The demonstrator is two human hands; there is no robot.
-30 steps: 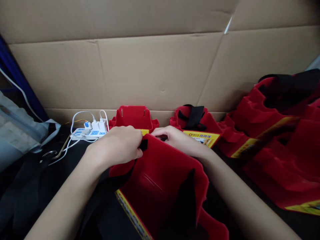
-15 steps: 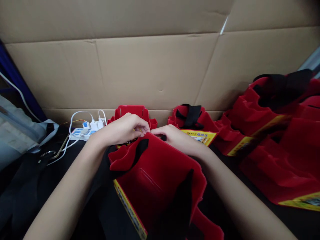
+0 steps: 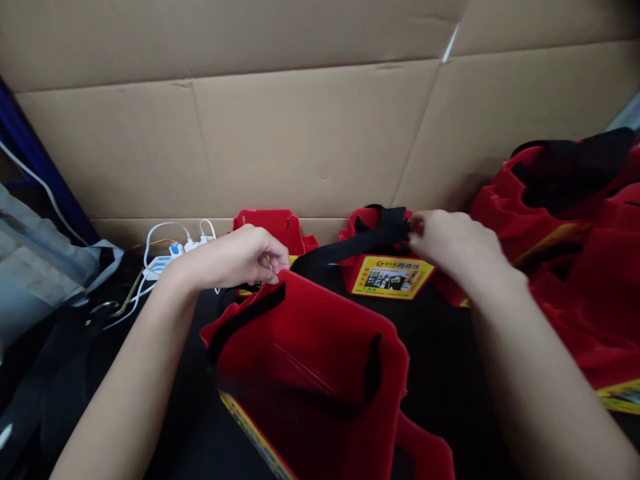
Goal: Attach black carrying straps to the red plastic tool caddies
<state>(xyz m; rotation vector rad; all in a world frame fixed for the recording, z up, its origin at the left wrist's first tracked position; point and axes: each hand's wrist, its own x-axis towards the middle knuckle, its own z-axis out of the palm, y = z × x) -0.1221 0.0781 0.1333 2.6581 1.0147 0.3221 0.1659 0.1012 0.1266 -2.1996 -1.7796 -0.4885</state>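
A red plastic bin [image 3: 320, 360] with black straps stands open right in front of me. My left hand [image 3: 235, 257] is closed at its far rim, pinching the rim where a strap comes through. A black strap [image 3: 350, 245] runs taut from that rim to the right. My right hand [image 3: 453, 243] is closed on the strap's far end, out over a smaller red bin with a yellow label [image 3: 387, 270].
A cardboard wall [image 3: 320, 133] closes the back. Another red bin [image 3: 270, 230] stands behind my left hand. A heap of red bins [image 3: 575, 253] lies at the right. A white power strip with cables [image 3: 167, 260] sits at the back left, grey bags [image 3: 40, 267] beyond it.
My right hand has left the bin's rim and moved right, drawing the black strap out taut. My left hand has stayed at the rim.
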